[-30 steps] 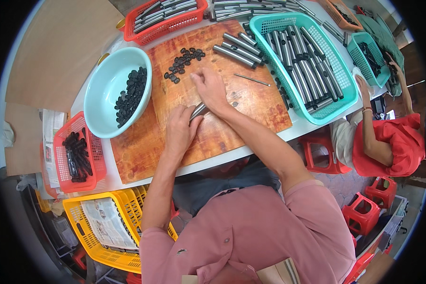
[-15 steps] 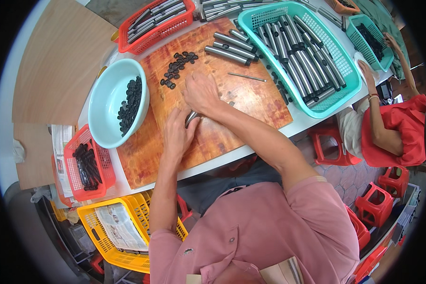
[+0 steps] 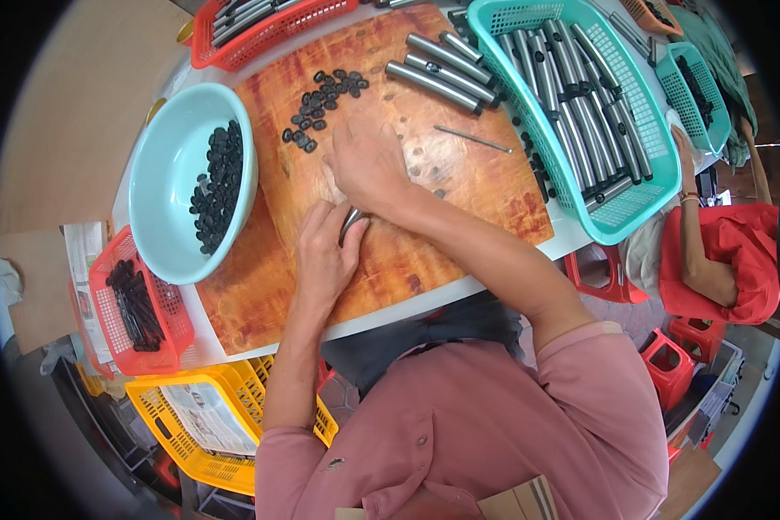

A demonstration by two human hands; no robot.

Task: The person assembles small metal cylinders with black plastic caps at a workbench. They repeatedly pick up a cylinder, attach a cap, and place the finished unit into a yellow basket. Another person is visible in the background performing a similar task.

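Note:
My left hand (image 3: pixel 325 251) is wrapped round a shiny metal tube (image 3: pixel 349 222), of which only a short piece shows between thumb and fingers. Just beyond it, my right hand (image 3: pixel 370 165) is closed and turned down over the wooden board (image 3: pixel 468 217). Its fingertips, and whatever they pinch, are hidden beneath the hand. Past my right hand lies a loose group of small black oval pieces (image 3: pixel 318 111). Several metal tubes (image 3: pixel 438 80) rest side by side at the board's far right. A thin metal rod (image 3: pixel 473 139) lies nearer, to the right of my right hand.
At left stand a light blue basin (image 3: pixel 152 147) of black pieces and a red basket (image 3: pixel 178 342) of dark parts. A teal basket (image 3: pixel 659 195) of tubes is at right. Yellow crates (image 3: pixel 152 429) sit below the table. A co-worker in red (image 3: pixel 719 260) is at far right.
The view has shifted slightly, so the baskets and board sit differently in it. My left hand still grips the tube, with my right hand close by it.

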